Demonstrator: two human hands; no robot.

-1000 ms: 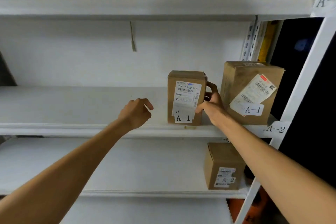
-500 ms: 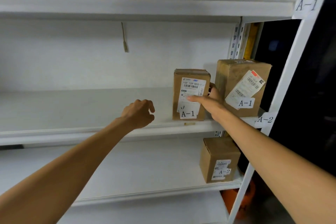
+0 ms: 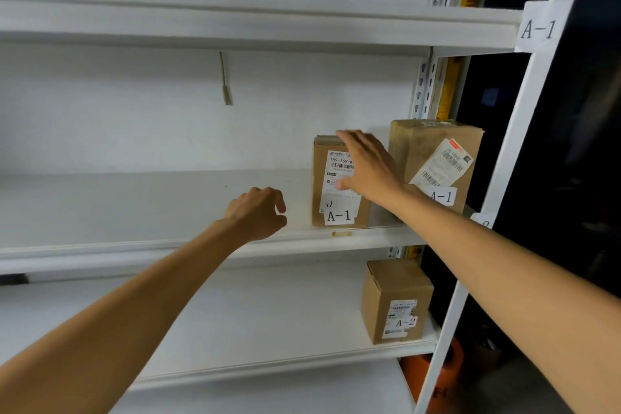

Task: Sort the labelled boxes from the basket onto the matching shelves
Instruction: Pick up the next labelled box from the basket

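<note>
A small cardboard box marked A-1 (image 3: 336,208) stands upright on the middle shelf (image 3: 134,205). My right hand (image 3: 368,166) lies flat and open against its front, fingers spread over the shipping label, not gripping. Beside it to the right stands a larger box marked A-1 (image 3: 433,158). On the shelf below sits a box marked A-2 (image 3: 396,302). My left hand (image 3: 258,212) hovers loosely curled just left of the small box, holding nothing. The basket is out of view.
The white upright post (image 3: 524,131) at the right carries an A-1 tag (image 3: 537,28) near the top. A cable end (image 3: 225,91) hangs against the back wall. Something orange (image 3: 450,366) sits low behind the post. The top shelf (image 3: 235,22) overhangs.
My right hand has left the small box's right side and come round to its front, opening flat on the label. The left hand stays beside it. The view has shifted slightly.
</note>
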